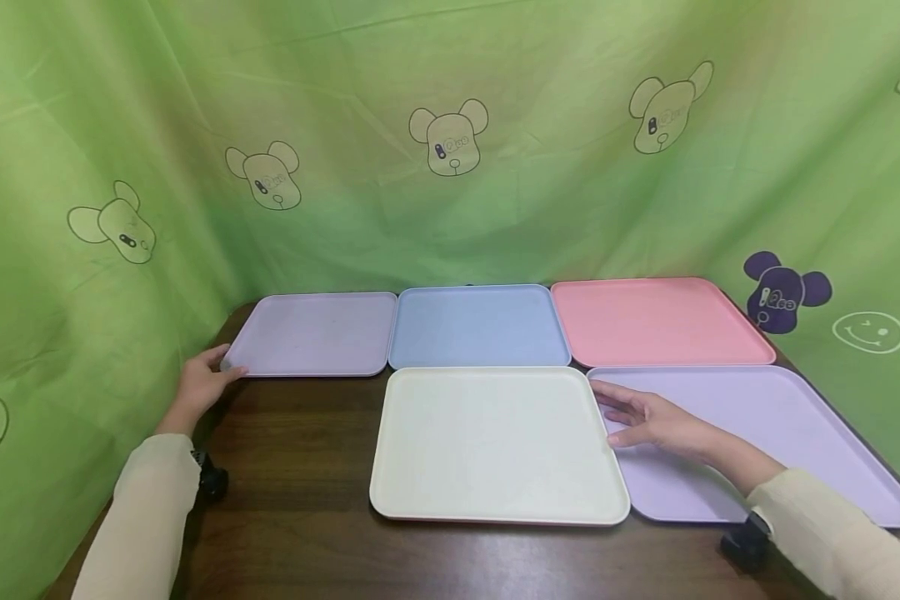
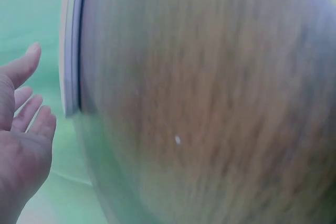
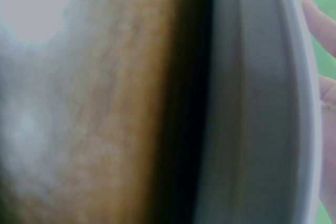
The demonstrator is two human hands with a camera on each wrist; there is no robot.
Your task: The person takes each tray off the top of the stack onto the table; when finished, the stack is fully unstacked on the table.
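My left hand (image 1: 199,387) is at the near left corner of a greyish-lilac tray (image 1: 317,333), its thumb by the front edge and its fingers by the left side. In the left wrist view the fingers look extended beside the tray's rim (image 2: 71,45). Over a larger purple tray (image 1: 750,433) reaches my right hand (image 1: 663,423), fingers stretched towards the right rim of a white tray (image 1: 495,442). Its fingertips are at that rim; firm contact cannot be made out. The right wrist view shows only part of the hand behind a pale rim (image 3: 308,129).
A blue tray (image 1: 480,327) and a pink tray (image 1: 660,321) lie along the back, beside the greyish-lilac one. All the trays lie on a dark wooden table (image 1: 292,475). A green curtain (image 1: 360,208) with printed bear heads surrounds the table's back and sides.
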